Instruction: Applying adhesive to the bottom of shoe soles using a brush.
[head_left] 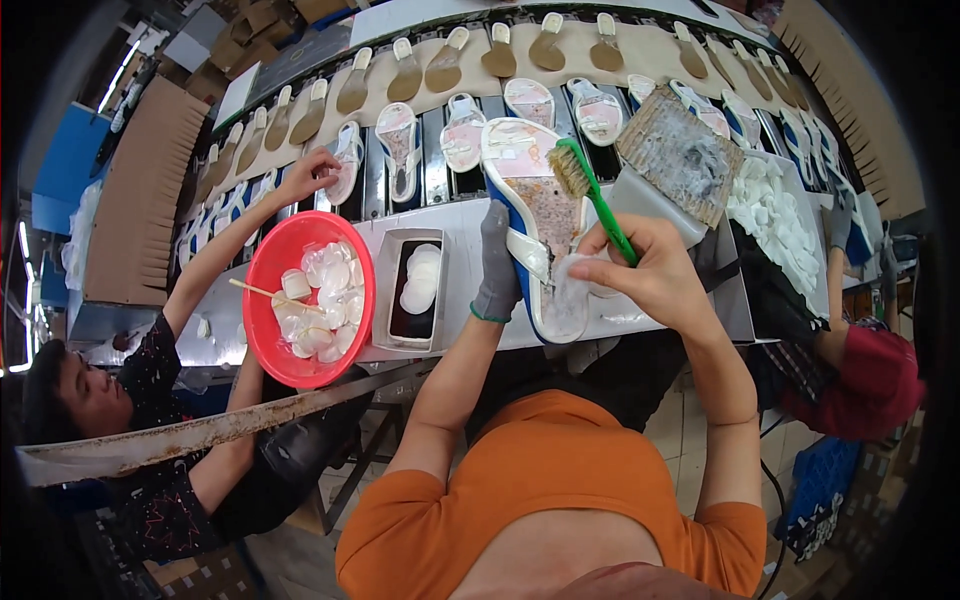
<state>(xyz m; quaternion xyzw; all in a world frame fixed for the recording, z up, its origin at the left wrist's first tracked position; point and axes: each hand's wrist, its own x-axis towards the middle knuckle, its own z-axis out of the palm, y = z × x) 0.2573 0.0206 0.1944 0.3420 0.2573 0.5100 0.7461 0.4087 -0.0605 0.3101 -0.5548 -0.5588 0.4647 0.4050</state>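
Note:
My left hand [497, 262], in a grey glove, is closed on the side of a sandal sole [537, 190] with a white rim and blue edge. The sole is raised in front of me, its speckled, partly pink face toward me. My right hand [655, 268] is closed on a green brush [608, 215], whose tan bristles point up and away beside the sole. Between thumb and fingers the same hand pinches a white wad [571, 300], which meets the sole's lower part. The fingers of my left hand behind the sole are hidden.
On the bench, a red bowl [300, 371] and a white tray [386, 300] contain white round pads. A stained board [680, 155] rests on a grey container; white cloths [772, 215] lie right. Soles line the conveyor. Co-workers sit either side; the left one's hand [315, 175] touches a sole.

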